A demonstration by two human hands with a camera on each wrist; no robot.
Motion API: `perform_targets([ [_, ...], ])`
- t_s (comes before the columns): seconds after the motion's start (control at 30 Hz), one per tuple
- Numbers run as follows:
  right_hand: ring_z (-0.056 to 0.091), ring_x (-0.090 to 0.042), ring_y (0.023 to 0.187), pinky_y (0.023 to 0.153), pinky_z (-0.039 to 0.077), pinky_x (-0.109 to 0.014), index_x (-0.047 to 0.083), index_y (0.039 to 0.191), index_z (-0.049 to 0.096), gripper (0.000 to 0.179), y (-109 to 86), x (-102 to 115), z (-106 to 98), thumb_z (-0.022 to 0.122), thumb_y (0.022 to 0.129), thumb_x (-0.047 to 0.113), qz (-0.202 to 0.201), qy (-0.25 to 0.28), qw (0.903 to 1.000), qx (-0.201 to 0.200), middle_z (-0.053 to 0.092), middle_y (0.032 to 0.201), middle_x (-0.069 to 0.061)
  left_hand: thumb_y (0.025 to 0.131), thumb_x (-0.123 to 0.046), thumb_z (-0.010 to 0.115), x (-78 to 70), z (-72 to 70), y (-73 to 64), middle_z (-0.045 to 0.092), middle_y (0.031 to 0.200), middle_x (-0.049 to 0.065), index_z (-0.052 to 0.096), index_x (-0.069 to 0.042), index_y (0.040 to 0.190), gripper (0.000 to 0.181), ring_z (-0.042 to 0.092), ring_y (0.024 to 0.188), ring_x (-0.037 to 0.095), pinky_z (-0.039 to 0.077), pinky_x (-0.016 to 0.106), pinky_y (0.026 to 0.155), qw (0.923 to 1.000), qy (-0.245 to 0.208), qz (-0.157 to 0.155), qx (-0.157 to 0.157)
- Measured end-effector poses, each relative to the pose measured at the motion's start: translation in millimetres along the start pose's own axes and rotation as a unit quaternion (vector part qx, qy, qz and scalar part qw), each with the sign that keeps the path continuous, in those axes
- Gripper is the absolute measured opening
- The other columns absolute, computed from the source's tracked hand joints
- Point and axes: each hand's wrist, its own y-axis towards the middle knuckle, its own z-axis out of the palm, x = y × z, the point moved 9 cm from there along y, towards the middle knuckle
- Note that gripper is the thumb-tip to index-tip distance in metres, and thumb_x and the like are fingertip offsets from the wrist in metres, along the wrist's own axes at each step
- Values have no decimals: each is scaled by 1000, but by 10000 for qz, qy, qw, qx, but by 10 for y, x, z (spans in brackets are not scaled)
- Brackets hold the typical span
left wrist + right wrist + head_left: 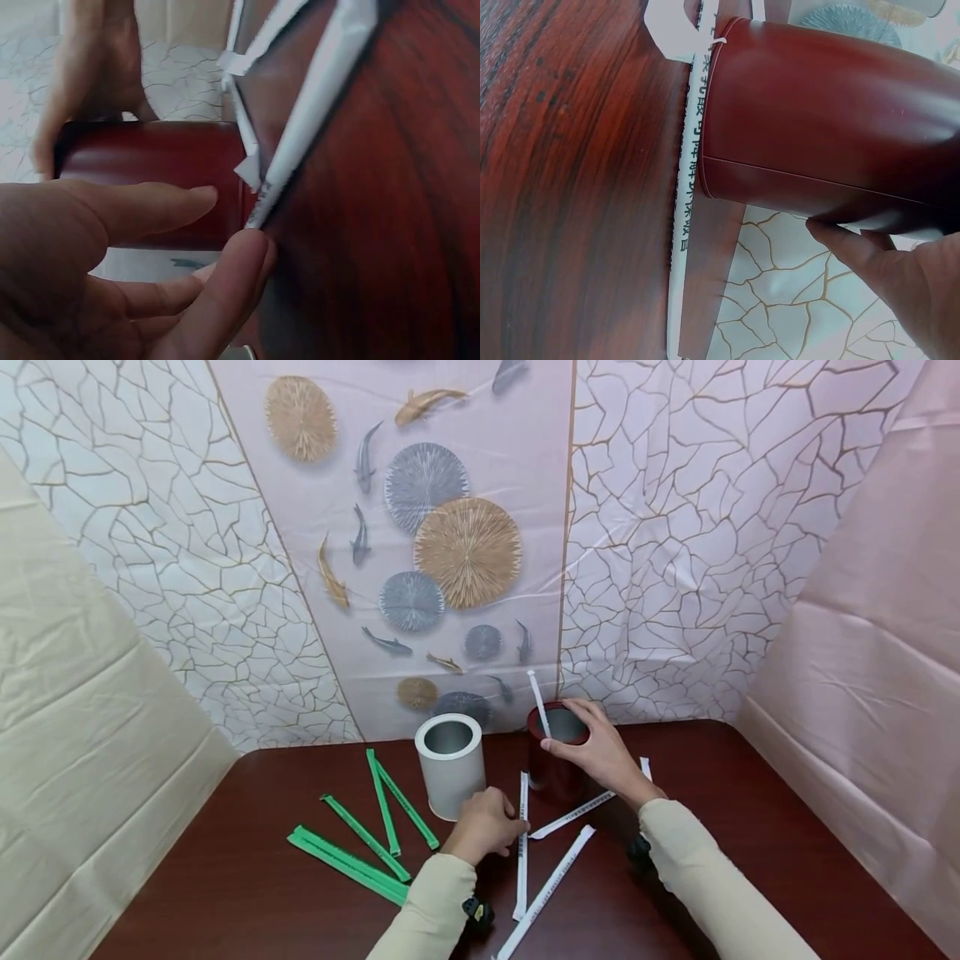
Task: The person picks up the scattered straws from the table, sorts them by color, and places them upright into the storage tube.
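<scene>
My right hand point(600, 756) grips a dark red cylindrical canister point(551, 768) by its upper part, thumb at the near side of the rim. One white paper-wrapped straw point(538, 702) leans inside, sticking out above that rim. My left hand point(487, 822) is low over the table, just in front of a white canister point(457, 777). Its fingertips point(247, 244) touch a white wrapped straw point(319, 97) lying on the table, with the thumb and index finger apart. The right wrist view has the red canister's base point(716, 112) beside a white straw with dark printing point(686, 180).
Several green wrapped straws point(367, 839) lie on the left of the dark wood table point(247, 843). More white straws point(551, 885) lie in front of and beside the red canister. A patterned cloth point(645, 527) hangs behind the table, with plain cloth at both sides.
</scene>
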Motion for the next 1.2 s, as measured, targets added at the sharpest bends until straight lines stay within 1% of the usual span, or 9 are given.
perform_targets([
  [0.13,34,-39,152,114,37,-64,10,162,41,93,1,-6,6,83,89,48,23,8,10000,-27,35,165,-11,87,-11,87,13,38,-24,61,51,2,63,-4,72,28,64,44,15,52,28,48,9993,336,-142,-65],
  [0.27,32,-39,153,115,36,-64,9,163,40,94,5,-12,16,83,89,49,26,-11,10000,4,34,166,-11,85,-7,87,60,82,24,59,47,1,59,-8,68,33,63,42,14,51,28,49,9978,613,-245,-67],
  [0.37,32,-39,153,116,35,-64,9,163,40,94,2,-16,15,83,89,49,23,-25,10000,13,34,166,-12,85,-11,85,207,180,166,59,48,-1,60,-10,64,32,61,43,13,50,28,47,9958,888,-219,-73],
  [0.5,32,-39,153,116,35,-65,9,163,40,95,3,-16,13,83,89,50,6,-24,10000,5,33,166,-12,81,-18,86,412,284,366,58,55,-2,62,-15,58,33,57,50,17,48,32,47,9920,1223,-148,-267],
  [0.7,33,-39,153,116,35,-64,9,163,40,94,0,-20,22,83,89,48,-26,9,10000,10,32,167,-12,77,-26,90,477,282,422,57,54,-4,63,-16,56,36,55,51,18,47,33,47,9907,1250,-157,-517],
  [0.83,31,-39,154,116,35,-65,10,163,39,95,-9,-20,15,82,89,50,-8,12,10000,31,31,167,-11,76,-25,90,327,147,290,53,46,-8,60,-18,49,40,53,45,14,47,34,45,9898,1172,25,-815],
  [1.03,30,-38,155,117,34,-65,12,164,38,95,-5,4,-2,82,90,52,-28,50,10000,16,31,168,-10,77,-12,81,-159,-226,-73,38,41,-11,49,-19,46,46,41,39,7,34,26,40,9881,859,487,-1178],
  [1.1,29,-38,155,117,33,-65,11,164,38,95,-11,5,4,82,90,51,-36,70,10000,21,30,168,-10,75,-8,79,-283,-346,-180,37,43,-11,49,-19,48,41,38,40,5,31,24,40,9844,757,704,-1423],
  [1.2,30,-38,154,117,33,-66,11,164,38,95,-19,-6,20,82,90,50,-38,88,10000,21,31,168,-10,75,-7,77,-436,-524,-298,44,47,-10,60,-15,57,26,43,43,5,36,24,41,9752,734,974,-1845],
])
